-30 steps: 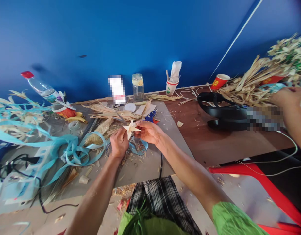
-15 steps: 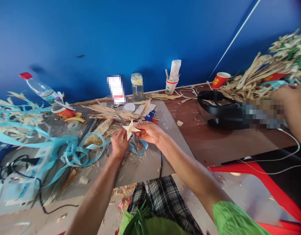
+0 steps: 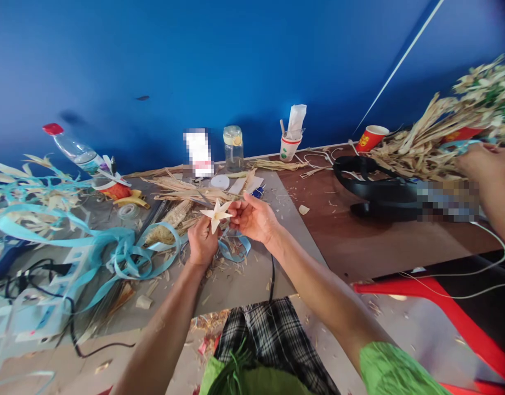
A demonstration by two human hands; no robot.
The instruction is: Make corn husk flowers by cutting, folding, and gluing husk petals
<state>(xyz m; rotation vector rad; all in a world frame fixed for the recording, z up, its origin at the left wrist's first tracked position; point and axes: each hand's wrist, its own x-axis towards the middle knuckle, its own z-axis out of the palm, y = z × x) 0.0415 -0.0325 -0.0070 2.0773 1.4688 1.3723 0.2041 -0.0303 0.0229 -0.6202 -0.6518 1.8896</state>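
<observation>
Head view, centre: left hand (image 3: 202,241) clasps pale flower (image 3: 216,216) underneath; right hand (image 3: 255,220) half-open, seemingly empty; petals likely light, fragile; best held low.

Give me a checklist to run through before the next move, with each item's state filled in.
1. Star-shaped flower held: ok, the left hand grips it from below.
2. Right hand off the petals: cannot tell; it is open beside the flower, but contact at the fingertips is unclear.
3. Blue tool fully in view: not ok, the right hand partly hides it.
4. Light-blue ribbon untangled: not ok, it lies in crossed loops.
5. Table free of scraps near the hands: not ok, bits are scattered there.
6. Lidded bottle upright: ok.
</observation>
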